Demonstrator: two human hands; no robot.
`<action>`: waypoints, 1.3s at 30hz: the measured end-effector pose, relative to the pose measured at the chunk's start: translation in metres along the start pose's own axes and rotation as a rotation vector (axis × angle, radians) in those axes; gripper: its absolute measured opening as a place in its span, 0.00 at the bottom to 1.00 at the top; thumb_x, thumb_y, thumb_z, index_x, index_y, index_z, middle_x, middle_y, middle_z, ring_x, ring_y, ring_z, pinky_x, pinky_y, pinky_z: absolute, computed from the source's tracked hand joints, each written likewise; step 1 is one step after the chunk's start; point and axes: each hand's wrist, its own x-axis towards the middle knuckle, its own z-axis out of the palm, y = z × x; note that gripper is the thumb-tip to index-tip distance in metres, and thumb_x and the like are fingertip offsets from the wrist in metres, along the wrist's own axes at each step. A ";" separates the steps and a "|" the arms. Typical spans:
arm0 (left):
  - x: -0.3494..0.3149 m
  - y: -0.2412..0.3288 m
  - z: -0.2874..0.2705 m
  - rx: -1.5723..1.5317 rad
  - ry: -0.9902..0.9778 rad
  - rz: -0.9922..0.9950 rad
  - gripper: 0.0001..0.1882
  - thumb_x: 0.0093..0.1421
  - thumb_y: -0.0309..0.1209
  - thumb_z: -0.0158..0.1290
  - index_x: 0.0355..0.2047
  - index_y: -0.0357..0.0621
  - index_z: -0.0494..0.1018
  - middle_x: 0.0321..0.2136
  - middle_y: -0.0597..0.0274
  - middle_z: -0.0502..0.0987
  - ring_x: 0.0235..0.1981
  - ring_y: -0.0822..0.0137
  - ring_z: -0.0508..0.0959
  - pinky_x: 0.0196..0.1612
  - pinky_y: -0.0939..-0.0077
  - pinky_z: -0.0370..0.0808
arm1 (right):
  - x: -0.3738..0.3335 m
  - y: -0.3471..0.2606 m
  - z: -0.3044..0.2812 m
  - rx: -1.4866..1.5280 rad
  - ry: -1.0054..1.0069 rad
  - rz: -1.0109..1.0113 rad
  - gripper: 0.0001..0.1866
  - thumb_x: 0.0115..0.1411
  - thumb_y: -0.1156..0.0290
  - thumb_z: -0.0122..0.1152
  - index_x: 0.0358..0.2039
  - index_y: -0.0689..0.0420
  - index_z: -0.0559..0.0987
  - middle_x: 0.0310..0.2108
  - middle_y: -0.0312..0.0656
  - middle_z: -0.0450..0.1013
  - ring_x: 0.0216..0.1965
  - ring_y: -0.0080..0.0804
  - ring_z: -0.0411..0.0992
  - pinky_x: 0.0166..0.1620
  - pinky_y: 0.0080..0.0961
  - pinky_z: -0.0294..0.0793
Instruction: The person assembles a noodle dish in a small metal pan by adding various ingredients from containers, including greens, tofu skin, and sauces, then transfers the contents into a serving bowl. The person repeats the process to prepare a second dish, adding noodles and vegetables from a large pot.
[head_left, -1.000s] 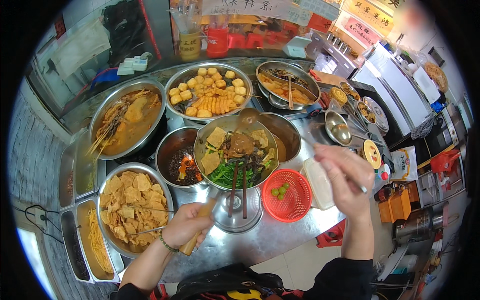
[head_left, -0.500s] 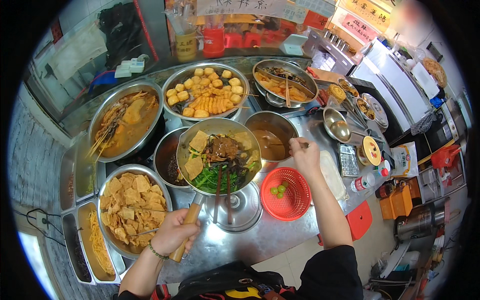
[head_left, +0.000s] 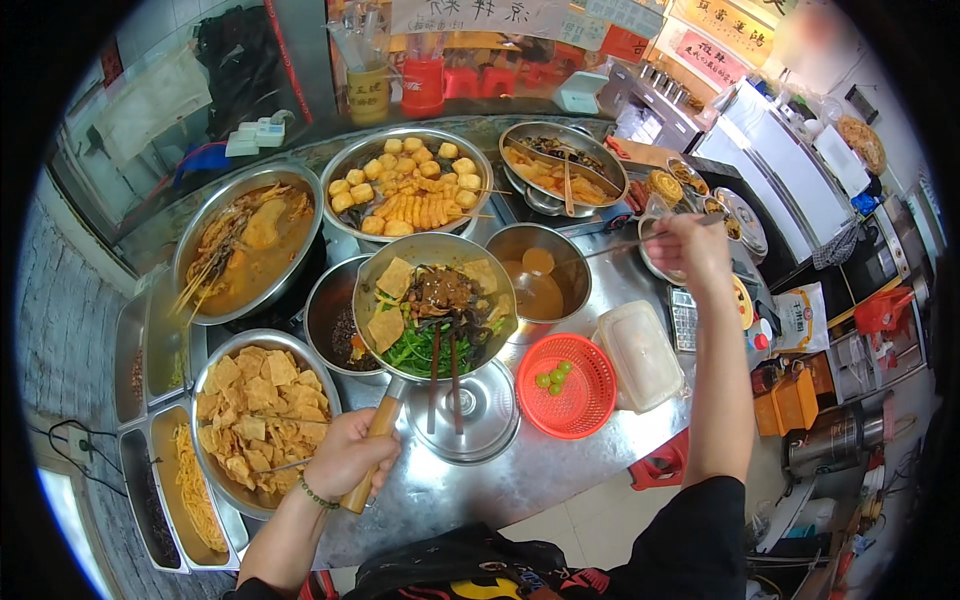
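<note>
left hand (head_left: 345,452) fingers wrapped round pan handle (head_left: 372,448) | right hand (head_left: 688,250) fingers pinching ladle (head_left: 620,243)

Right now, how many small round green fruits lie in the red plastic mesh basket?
3, clustered left of centre in the red plastic mesh basket: one small round green fruit at left, one beside it, one upper right. None seems hidden.

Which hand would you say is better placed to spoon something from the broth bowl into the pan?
Right. The right hand is free above the broth bowl holding a long utensil, while the left hand grips the pan handle.
</note>
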 end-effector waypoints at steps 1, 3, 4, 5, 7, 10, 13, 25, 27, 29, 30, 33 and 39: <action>0.002 0.001 0.001 0.006 -0.001 -0.001 0.04 0.53 0.22 0.48 0.30 0.39 0.68 0.15 0.66 0.68 0.10 0.77 0.67 0.10 0.83 0.66 | -0.005 -0.014 -0.002 -0.001 -0.003 -0.038 0.11 0.55 0.70 0.54 0.26 0.67 0.76 0.19 0.47 0.74 0.17 0.31 0.73 0.21 0.23 0.75; 0.008 0.000 0.004 0.010 -0.017 0.002 0.04 0.53 0.23 0.49 0.30 0.39 0.67 0.15 0.66 0.68 0.10 0.77 0.67 0.10 0.83 0.66 | -0.018 -0.040 -0.005 -0.049 -0.031 -0.100 0.12 0.56 0.68 0.53 0.28 0.65 0.75 0.22 0.46 0.74 0.20 0.30 0.74 0.24 0.24 0.76; 0.009 -0.001 0.005 0.011 -0.021 0.004 0.04 0.53 0.23 0.49 0.30 0.39 0.67 0.15 0.66 0.68 0.10 0.77 0.67 0.10 0.83 0.65 | -0.025 -0.049 -0.004 -0.054 -0.043 -0.146 0.12 0.57 0.67 0.53 0.28 0.65 0.75 0.23 0.46 0.75 0.20 0.29 0.74 0.26 0.24 0.77; 0.011 -0.001 0.006 0.008 -0.034 0.004 0.04 0.53 0.23 0.49 0.30 0.39 0.67 0.15 0.66 0.68 0.10 0.77 0.67 0.10 0.83 0.65 | -0.035 -0.057 -0.002 -0.069 -0.047 -0.184 0.12 0.57 0.67 0.54 0.29 0.65 0.76 0.23 0.46 0.75 0.21 0.29 0.74 0.27 0.24 0.77; 0.012 0.000 0.011 0.001 -0.051 0.002 0.04 0.53 0.23 0.49 0.30 0.39 0.67 0.15 0.66 0.68 0.10 0.77 0.67 0.10 0.83 0.66 | -0.059 -0.062 0.008 -0.092 -0.064 -0.256 0.13 0.58 0.66 0.55 0.29 0.65 0.77 0.25 0.46 0.76 0.22 0.29 0.75 0.28 0.24 0.77; 0.010 -0.002 0.014 -0.023 -0.063 0.014 0.04 0.53 0.22 0.49 0.30 0.39 0.67 0.15 0.66 0.68 0.10 0.77 0.67 0.10 0.83 0.65 | -0.102 -0.047 0.026 -0.119 -0.230 -0.507 0.10 0.56 0.71 0.58 0.32 0.66 0.79 0.27 0.44 0.77 0.27 0.32 0.77 0.32 0.25 0.77; 0.005 -0.009 0.010 -0.057 -0.062 0.028 0.04 0.53 0.22 0.49 0.30 0.39 0.67 0.15 0.66 0.67 0.10 0.77 0.67 0.10 0.82 0.65 | -0.130 -0.035 0.037 -0.350 -0.339 -1.006 0.07 0.51 0.79 0.60 0.32 0.66 0.79 0.28 0.45 0.77 0.31 0.37 0.78 0.34 0.27 0.77; -0.049 -0.033 0.011 -0.085 0.080 0.039 0.05 0.52 0.20 0.49 0.30 0.39 0.66 0.15 0.64 0.69 0.09 0.75 0.68 0.10 0.82 0.65 | -0.088 0.052 0.016 0.088 0.005 -0.353 0.12 0.60 0.70 0.56 0.35 0.69 0.78 0.30 0.46 0.76 0.29 0.29 0.76 0.34 0.22 0.76; -0.064 -0.039 0.013 -0.076 0.093 0.031 0.05 0.52 0.20 0.50 0.30 0.39 0.66 0.15 0.63 0.69 0.08 0.75 0.68 0.09 0.82 0.65 | -0.056 0.094 0.013 0.091 0.003 -0.210 0.12 0.60 0.69 0.57 0.33 0.68 0.78 0.28 0.46 0.76 0.27 0.29 0.75 0.32 0.22 0.76; -0.080 -0.046 0.015 -0.077 0.100 0.024 0.06 0.52 0.19 0.50 0.31 0.39 0.66 0.15 0.64 0.69 0.08 0.75 0.68 0.09 0.82 0.65 | -0.034 0.127 0.013 0.092 0.015 -0.106 0.14 0.59 0.66 0.59 0.33 0.67 0.77 0.26 0.45 0.75 0.25 0.28 0.74 0.31 0.22 0.76; -0.089 -0.050 0.016 -0.077 0.105 0.021 0.06 0.53 0.19 0.50 0.31 0.39 0.66 0.14 0.64 0.69 0.08 0.75 0.68 0.09 0.82 0.65 | -0.026 0.142 0.012 0.121 0.029 -0.065 0.16 0.58 0.65 0.60 0.37 0.67 0.76 0.27 0.45 0.75 0.25 0.28 0.74 0.29 0.22 0.76; -0.121 -0.068 0.018 -0.136 0.124 0.008 0.06 0.53 0.18 0.50 0.31 0.38 0.67 0.14 0.63 0.69 0.08 0.75 0.68 0.09 0.82 0.64 | -0.037 0.130 0.007 -0.197 0.101 -0.124 0.26 0.55 0.65 0.64 0.49 0.68 0.71 0.38 0.49 0.74 0.40 0.34 0.74 0.46 0.25 0.72; -0.179 -0.115 0.032 -0.211 0.188 -0.022 0.06 0.53 0.18 0.49 0.32 0.38 0.67 0.14 0.64 0.68 0.08 0.75 0.67 0.10 0.82 0.63 | -0.198 0.028 0.049 -0.407 -0.561 -0.912 0.33 0.43 0.70 0.70 0.51 0.60 0.71 0.52 0.48 0.68 0.55 0.41 0.65 0.57 0.34 0.63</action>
